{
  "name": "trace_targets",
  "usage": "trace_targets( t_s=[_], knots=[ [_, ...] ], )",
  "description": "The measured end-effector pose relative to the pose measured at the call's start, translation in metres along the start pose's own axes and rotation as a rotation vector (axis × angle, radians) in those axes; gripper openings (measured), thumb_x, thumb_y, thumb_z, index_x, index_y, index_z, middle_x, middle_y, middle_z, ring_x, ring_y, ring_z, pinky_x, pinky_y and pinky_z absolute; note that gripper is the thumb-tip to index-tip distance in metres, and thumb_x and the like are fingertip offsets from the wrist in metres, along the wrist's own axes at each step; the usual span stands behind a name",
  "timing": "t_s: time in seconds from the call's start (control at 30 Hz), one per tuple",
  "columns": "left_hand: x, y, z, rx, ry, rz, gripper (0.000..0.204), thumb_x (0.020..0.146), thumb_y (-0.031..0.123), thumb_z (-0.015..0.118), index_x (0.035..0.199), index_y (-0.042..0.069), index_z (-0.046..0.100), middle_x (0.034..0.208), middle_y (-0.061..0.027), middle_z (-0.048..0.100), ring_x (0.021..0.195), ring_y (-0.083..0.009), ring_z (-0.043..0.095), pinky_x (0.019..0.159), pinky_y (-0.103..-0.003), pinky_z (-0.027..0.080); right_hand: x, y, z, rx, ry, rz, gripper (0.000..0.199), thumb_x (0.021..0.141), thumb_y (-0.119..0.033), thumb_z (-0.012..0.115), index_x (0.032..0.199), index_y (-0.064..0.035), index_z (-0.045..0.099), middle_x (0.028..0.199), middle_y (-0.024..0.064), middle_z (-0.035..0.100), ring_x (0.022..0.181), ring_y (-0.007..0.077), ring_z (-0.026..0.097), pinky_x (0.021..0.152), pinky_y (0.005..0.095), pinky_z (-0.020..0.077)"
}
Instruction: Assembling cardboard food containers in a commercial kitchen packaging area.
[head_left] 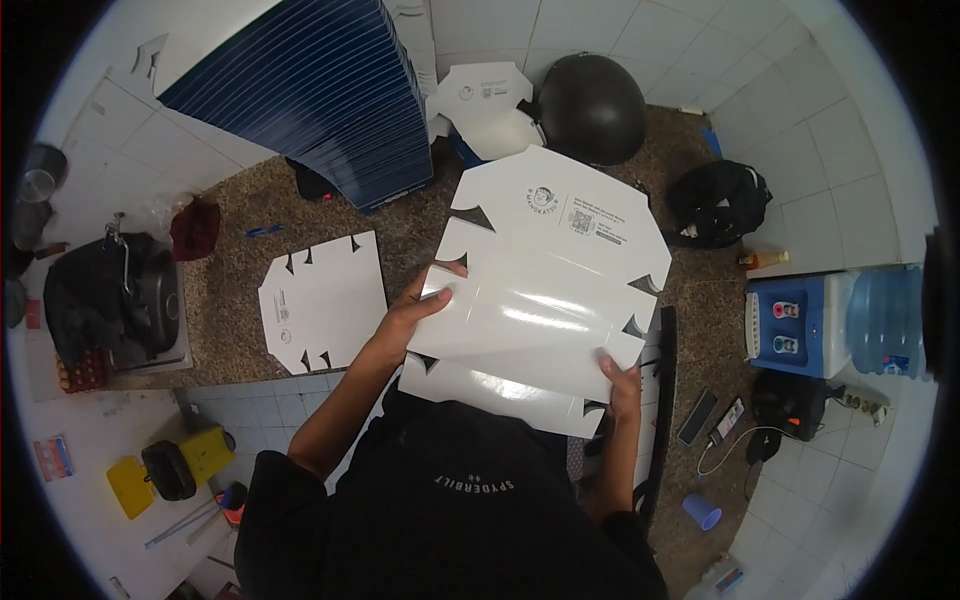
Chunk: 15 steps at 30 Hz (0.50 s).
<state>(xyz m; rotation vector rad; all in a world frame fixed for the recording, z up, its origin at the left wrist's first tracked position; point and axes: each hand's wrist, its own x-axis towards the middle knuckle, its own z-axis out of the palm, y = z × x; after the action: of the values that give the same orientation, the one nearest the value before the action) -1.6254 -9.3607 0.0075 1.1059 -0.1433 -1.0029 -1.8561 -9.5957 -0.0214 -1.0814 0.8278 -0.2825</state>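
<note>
Far-left stack [330, 110] cut off; most fingers hidden under card [530, 310]. Left hand [404, 314] grips left edge, right hand [624, 388] grips near-right edge, thumbs on top.

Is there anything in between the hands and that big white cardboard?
No, nothing visible: the left hand and right hand touch the white cardboard directly, one at each side. The other white sheet lies on the counter, off to the left.

Blue cup [702, 512] near water dispenser [798, 326]
</note>
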Motion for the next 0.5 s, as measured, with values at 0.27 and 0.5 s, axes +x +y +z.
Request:
trace_targets(
  t_s=[0.27, 0.5],
  knots=[
    [-0.003, 0.011, 0.008, 0.144, 0.002, -0.036, 0.031, 0.093, 0.033, 0.051, 0.118, 0.015, 0.051, 0.119, -0.0096, 0.048, 0.108, -0.0211, 0.05, 0.091, -0.034, 0.041, -0.001, -0.002, 0.0, 0.025, -0.012, -0.002, 0.057, 0.074, -0.017, 0.073, 0.122, 0.0031, 0.05, 0.111, 0.012, 0.059, 0.1, 0.0217, 0.057, 0.089, 0.0329, 0.0437],
    [-0.002, 0.012, 0.01, 0.088, 0.039, -0.082, 0.034, 0.092, 0.028, 0.056, 0.122, 0.015, 0.049, 0.119, -0.009, 0.051, 0.111, -0.0206, 0.05, 0.095, -0.032, 0.039, -0.003, -0.01, 0.008, -0.067, 0.009, 0.004, 0.058, 0.074, -0.016, 0.075, 0.122, 0.004, 0.049, 0.109, 0.0133, 0.06, 0.099, 0.0221, 0.058, 0.088, 0.0327, 0.045]
  ],
)
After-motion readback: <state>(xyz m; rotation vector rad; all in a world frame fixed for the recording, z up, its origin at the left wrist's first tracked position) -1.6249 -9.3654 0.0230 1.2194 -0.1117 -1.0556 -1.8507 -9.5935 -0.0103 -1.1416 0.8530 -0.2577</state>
